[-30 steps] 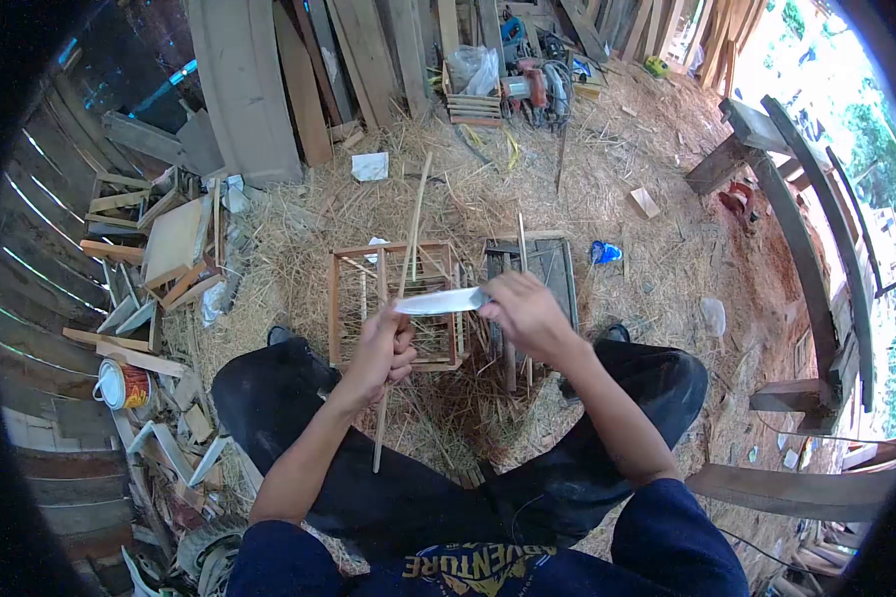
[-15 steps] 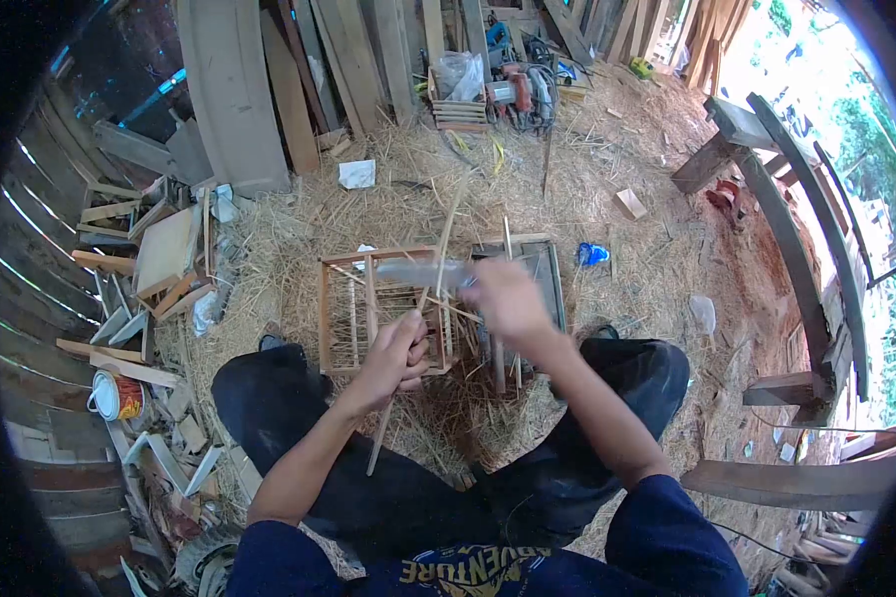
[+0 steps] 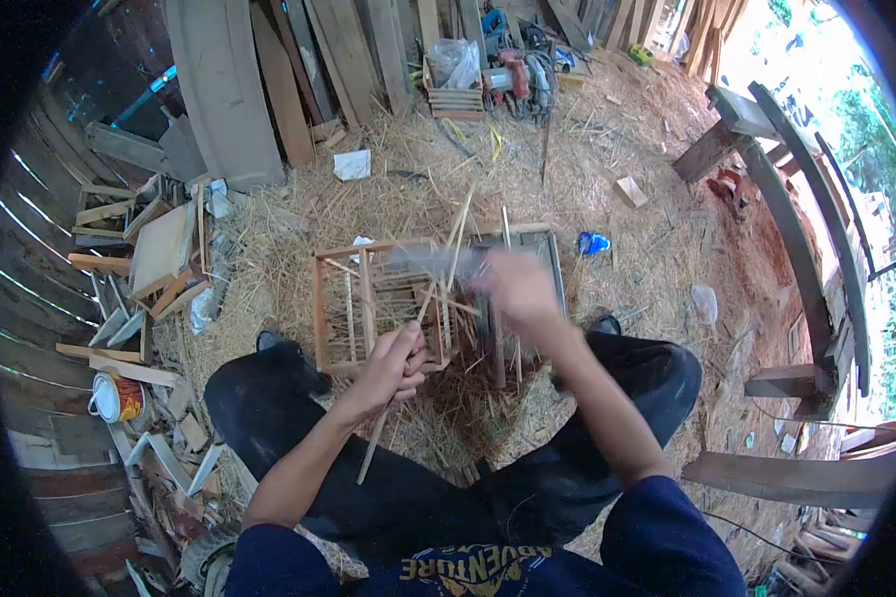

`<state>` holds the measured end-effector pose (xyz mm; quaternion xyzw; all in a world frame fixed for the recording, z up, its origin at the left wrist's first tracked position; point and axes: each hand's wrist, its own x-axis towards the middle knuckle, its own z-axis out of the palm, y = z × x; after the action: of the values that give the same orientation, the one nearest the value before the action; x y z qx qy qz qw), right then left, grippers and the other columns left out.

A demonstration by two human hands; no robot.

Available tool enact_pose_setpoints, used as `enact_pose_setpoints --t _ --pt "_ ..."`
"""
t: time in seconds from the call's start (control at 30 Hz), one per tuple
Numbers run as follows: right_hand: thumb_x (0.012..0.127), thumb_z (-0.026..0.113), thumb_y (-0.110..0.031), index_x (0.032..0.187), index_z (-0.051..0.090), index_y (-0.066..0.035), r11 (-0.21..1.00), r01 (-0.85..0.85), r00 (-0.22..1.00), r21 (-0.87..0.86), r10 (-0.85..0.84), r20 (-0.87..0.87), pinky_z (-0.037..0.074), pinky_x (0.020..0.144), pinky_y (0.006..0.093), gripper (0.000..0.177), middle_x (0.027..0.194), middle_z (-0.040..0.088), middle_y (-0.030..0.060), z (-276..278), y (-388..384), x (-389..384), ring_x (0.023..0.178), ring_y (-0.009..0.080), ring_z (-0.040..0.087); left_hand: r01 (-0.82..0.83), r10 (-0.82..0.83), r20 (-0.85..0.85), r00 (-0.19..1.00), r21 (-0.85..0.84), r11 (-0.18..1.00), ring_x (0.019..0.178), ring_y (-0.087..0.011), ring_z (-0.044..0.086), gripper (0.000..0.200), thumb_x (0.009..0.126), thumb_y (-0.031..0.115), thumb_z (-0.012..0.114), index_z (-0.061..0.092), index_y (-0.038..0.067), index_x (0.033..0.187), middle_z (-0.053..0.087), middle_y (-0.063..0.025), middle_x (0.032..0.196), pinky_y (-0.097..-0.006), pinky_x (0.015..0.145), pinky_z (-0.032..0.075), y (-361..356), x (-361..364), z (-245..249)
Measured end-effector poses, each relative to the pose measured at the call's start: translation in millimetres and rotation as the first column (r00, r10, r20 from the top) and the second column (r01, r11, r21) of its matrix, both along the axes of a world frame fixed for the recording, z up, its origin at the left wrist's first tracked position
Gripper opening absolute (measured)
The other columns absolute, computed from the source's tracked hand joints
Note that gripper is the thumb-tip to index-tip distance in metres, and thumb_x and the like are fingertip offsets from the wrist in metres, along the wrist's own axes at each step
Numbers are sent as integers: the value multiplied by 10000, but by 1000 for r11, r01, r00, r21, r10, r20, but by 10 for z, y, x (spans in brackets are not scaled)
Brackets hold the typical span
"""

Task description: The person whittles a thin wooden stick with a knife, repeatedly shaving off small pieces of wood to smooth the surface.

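My left hand (image 3: pixel 392 368) is closed around a thin bamboo strip (image 3: pixel 371 448), which slants from over my left thigh up past the wooden frame. The strip's upper end (image 3: pixel 460 229) looks split into two lengths. In my right hand (image 3: pixel 523 297), fingers wrapped round its handle, is a knife (image 3: pixel 430 261); its broad blade is smeared by motion, points left and overlaps the strip above my left hand. Beneath both hands lies a wooden frame (image 3: pixel 320 310) with thin rods across it. Beside it on the right is a dark-panelled frame (image 3: pixel 556 269), partly hidden by my right hand.
Straw-like shavings (image 3: pixel 299 219) cover the ground. Scrap wood (image 3: pixel 164 249) and a paint can (image 3: pixel 117 396) are at the left. Planks (image 3: pixel 224 90), a crate (image 3: pixel 456 99) and a red power tool (image 3: pixel 513 80) stand at the back. Curved timbers (image 3: pixel 796 239) rise at the right.
My right hand and the knife have shifted slightly to the right. My left hand has dropped a little with the bamboo strip, whose upper end now looks more spread.
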<state>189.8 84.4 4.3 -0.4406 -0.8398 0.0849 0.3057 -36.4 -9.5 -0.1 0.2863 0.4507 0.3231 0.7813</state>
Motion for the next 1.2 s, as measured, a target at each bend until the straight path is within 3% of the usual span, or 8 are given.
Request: enact_pose_setpoints --t 0.03,0.07,0.17,0.23,0.3,0.43,0.63,1.2 --pt "897 621 -220 897 613 -50 986 148 989 -79 -149 -9 475 689 440 171 734 603 166 22 200 172 740 342 610 22 -22 -9 1000 20 1000 434 -32 207 348 1031 451 404 359 162 843 246 72 600 -214 377 160 2 15 85" --pt "908 607 -218 911 620 -44 964 203 976 173 -213 41 481 663 447 174 734 611 176 103 353 400 741 343 618 42 -41 -16 999 46 998 433 -34 208 350 1030 454 405 359 162 842 248 71 600 -214 378 162 13 32 139" --pt "920 530 -165 1008 610 -50 944 261 964 -204 -266 0 461 748 455 165 877 632 160 86 107 303 861 366 602 37 -38 18 999 46 998 435 -32 219 354 1029 460 405 360 163 843 254 71 598 -215 379 173 52 106 83" --pt "856 625 -235 929 622 -33 951 -174 985 257 169 43 479 665 449 214 820 636 161 -315 -28 134 770 332 628 42 -42 8 999 20 999 442 -34 220 362 1033 463 392 358 158 842 264 69 608 -216 380 181 67 96 20" --pt "854 609 -226 947 620 -24 981 -164 983 103 154 98 485 656 460 223 796 643 170 -95 -87 -47 746 343 634 38 -38 7 999 -2 999 445 -34 219 362 1036 458 386 358 153 843 271 67 614 -218 380 182 66 73 -39" --pt "964 509 -251 974 602 -24 900 433 898 -55 -425 112 473 639 498 246 710 620 209 -113 656 781 656 392 616 37 -38 19 999 55 998 442 -35 214 358 1038 451 385 364 153 841 276 65 619 -212 379 179 24 131 49" --pt "1010 446 -290 1025 570 -41 975 217 976 45 -218 22 433 669 502 279 771 593 205 -120 161 329 767 414 589 -50 48 26 999 74 996 435 -28 225 374 1029 472 399 368 156 831 272 73 609 -203 375 178 123 83 98" --pt "1006 455 -333 949 549 -39 937 321 946 -134 -324 -2 447 682 486 314 779 618 191 8 -33 44 763 401 602 -140 266 -232 936 445 884 472 -22 305 358 1041 406 420 441 107 845 345 67 621 -217 415 256 198 78 -145"
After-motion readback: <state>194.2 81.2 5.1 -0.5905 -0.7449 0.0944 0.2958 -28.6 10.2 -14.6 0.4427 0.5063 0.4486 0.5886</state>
